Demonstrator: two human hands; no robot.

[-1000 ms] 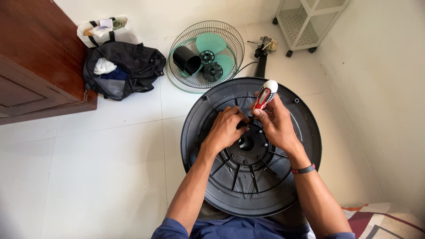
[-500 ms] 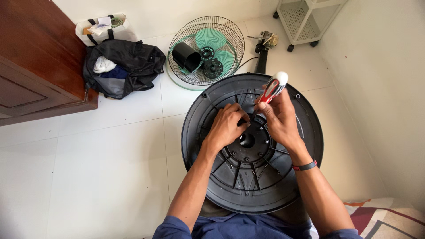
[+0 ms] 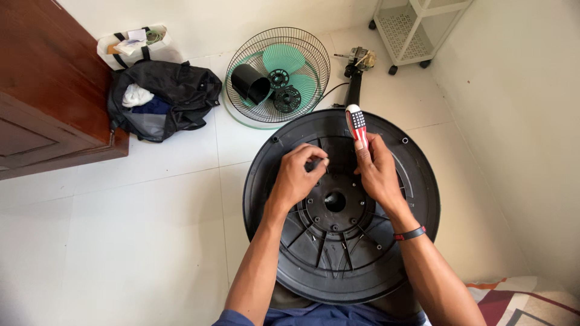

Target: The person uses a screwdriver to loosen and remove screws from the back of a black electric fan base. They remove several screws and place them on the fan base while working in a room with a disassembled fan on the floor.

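Home room, tiled floor [image 3: 151, 241], wooden cabinet [image 3: 42, 90]

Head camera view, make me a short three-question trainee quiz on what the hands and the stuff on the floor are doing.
1. True or false: the right hand grips a screwdriver with a red, white and blue handle.
2. What does the left hand rest on? A) the round black fan base B) the black bag C) the white wheeled rack
3. What lies inside the wire fan guard on the floor?

Key:
1. True.
2. A.
3. Green fan blades, a black cup-shaped cover and a round black part.
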